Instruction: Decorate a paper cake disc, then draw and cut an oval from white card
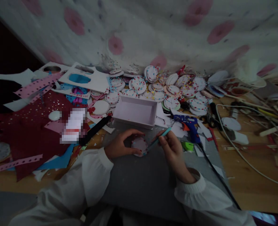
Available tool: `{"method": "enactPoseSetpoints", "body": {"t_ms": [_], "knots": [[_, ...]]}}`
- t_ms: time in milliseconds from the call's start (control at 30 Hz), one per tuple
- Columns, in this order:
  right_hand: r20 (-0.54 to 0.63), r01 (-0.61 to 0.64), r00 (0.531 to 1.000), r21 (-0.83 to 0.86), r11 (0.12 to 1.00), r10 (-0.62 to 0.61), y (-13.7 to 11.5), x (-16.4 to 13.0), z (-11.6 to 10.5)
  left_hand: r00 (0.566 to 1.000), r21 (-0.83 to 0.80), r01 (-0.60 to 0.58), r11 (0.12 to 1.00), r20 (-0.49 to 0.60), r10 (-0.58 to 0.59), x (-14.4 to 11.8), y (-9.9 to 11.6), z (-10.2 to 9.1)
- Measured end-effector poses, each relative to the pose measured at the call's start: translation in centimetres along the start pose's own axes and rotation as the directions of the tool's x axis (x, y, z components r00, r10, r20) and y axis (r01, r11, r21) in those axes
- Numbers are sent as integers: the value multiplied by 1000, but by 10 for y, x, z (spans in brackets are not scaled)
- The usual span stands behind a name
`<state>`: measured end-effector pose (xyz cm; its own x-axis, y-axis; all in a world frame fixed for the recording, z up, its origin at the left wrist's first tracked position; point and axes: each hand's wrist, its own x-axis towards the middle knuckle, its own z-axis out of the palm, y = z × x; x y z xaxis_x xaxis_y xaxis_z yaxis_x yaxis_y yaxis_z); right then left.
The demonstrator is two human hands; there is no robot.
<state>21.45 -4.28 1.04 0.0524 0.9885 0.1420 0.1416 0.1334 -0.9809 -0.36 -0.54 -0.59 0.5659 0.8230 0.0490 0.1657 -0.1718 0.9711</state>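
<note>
Pinched the disc point(140, 145), seemingly dotted nearly all round, over the mat point(141, 182) with the left hand point(120, 143) and grasped the tool point(165, 131) just beside it with the right hand point(173, 152), unable to tell of any gaps remaining.

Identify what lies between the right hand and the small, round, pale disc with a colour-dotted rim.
Head view: a slim teal pen-like tool, held in the right hand, extends toward the disc; contact is unclear.
</note>
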Motion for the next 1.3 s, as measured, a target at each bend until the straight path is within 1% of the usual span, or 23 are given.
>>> {"method": "enactPoseSetpoints", "body": {"t_ms": [100, 267, 433, 567, 1067, 1300], "knots": [[-14, 2, 1000, -13, 1000, -2, 1, -1, 1, 1000, 4, -10, 1000, -8, 10, 0, 0, 0], [-39, 47, 998, -45, 998, -49, 0, -2, 2, 1000, 16, 8, 1000, -9, -8, 0, 3, 0], [-66, 67, 995, -71, 995, -72, -3, -3, 4, 1000, 11, 7, 1000, -11, -7, -1, 0, 1], [-68, 83, 994, -53, 995, -87, -2, -4, 5, 1000, -1, 3, 1000, -8, -3, -1, -1, 1], [-7, 137, 991, -34, 990, -137, 1, -4, 5, 1000, 1, 1, 1000, -12, -1, -1, 0, 1], [16, 199, 980, -66, 978, -199, 0, -5, 3, 1000, 6, -8, 1000, -18, 8, 0, 0, 2]]}}
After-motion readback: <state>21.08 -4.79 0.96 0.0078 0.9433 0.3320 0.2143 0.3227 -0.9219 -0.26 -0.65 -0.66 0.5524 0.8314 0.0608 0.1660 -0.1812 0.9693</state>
